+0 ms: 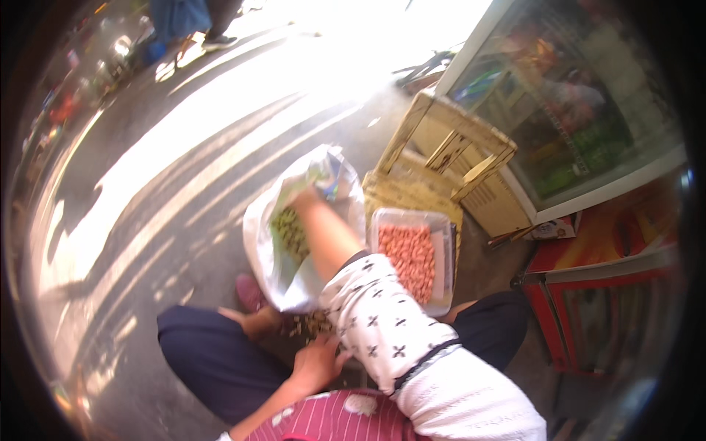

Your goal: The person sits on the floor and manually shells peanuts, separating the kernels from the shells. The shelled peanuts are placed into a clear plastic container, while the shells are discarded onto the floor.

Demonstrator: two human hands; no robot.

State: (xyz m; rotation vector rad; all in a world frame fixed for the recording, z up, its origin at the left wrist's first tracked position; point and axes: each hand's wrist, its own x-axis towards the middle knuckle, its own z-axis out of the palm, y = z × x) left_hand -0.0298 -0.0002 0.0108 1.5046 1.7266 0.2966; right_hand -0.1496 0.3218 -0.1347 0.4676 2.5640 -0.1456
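Observation:
My right hand [303, 199] reaches into a large white sack [256, 231] with its top spread wide; the hand is blurred and its fingers cannot be made out. Inside the sack lies a heap of small greenish-brown pieces [292, 231], perhaps unshelled nuts, beside a green lining. My left hand [319, 364] is low in front of my body, near a pile of tan shell-like bits [315, 324]; its fingers are partly hidden by the right sleeve. To the right, a clear plastic tub [443, 297] holds many pink shelled kernels [407, 256], like peanuts.
The tub rests on a worn yellow wooden chair [380, 190]. Behind it stands a glass-fronted cabinet [551, 105], with a red cabinet [584, 325] at the right. A pink shoe [251, 292] is beside the sack. A person's legs [182, 19] show at the upper left.

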